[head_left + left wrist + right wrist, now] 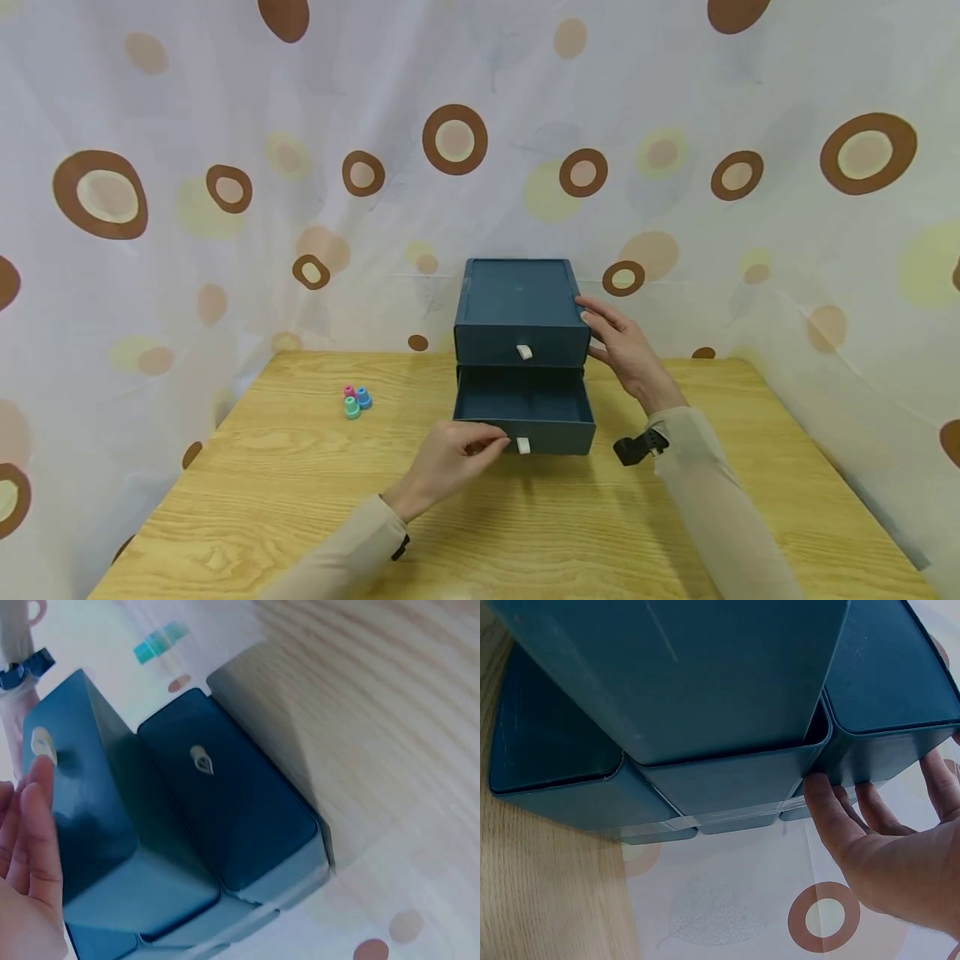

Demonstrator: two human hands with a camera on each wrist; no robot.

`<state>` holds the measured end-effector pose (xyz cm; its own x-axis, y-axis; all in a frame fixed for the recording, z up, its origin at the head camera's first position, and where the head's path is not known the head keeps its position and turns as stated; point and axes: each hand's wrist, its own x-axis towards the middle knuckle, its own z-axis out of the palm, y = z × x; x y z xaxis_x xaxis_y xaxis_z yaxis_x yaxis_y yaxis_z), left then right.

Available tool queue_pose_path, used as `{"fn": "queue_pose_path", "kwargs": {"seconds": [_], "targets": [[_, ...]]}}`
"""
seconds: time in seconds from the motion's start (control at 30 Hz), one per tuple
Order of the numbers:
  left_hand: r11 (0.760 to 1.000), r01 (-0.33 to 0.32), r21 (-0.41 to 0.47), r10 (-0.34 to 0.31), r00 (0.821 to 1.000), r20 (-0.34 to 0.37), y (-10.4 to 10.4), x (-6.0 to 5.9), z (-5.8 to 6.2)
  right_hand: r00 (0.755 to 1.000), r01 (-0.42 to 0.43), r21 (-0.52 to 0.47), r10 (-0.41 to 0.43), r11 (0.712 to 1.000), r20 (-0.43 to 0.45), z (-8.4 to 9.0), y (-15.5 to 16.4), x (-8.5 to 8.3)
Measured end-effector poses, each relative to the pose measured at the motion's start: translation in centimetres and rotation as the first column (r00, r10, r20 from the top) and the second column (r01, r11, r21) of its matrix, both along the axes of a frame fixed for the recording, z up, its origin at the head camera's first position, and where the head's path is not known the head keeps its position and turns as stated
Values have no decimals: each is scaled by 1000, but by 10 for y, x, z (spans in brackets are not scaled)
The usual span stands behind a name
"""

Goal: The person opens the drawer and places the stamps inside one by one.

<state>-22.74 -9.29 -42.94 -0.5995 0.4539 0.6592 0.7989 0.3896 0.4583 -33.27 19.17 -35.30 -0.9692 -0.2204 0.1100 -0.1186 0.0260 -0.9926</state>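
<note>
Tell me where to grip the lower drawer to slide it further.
Pinch the small white pull tab at the centre of the lower drawer front, coming from the front. It is the only protruding part there; the left hand already pinches beside it while the right hand steadies the cabinet.

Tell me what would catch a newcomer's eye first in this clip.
A dark blue two-drawer box at the far middle of the wooden table, its lower drawer pulled open. The left hand pinches that drawer's white pull tab; the right hand rests against the box's right side. Three small pink, blue and green caps sit to the left.
</note>
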Motion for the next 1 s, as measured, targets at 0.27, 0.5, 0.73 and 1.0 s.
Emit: {"fn": "queue_pose_path", "kwargs": {"seconds": [0.27, 0.5, 0.73, 1.0], "targets": [[994, -3, 108, 11, 997, -75, -19, -2, 4, 1000, -7, 7, 7, 1000, 5, 0, -2, -3], [980, -38, 197, 61, 991, -116, -36, -2, 1, 1000, -10, 7, 10, 1000, -1, 1, -4, -2], [962, -129, 240, 150, 986, -71, -46, 3, 5, 1000, -11, 6, 11, 1000, -9, 1, -3, -2], [963, -188, 191, 199, 979, -41, -64, -8, -6, 1000, -7, -11, 7, 1000, 3, 0, 0, -2]]}}
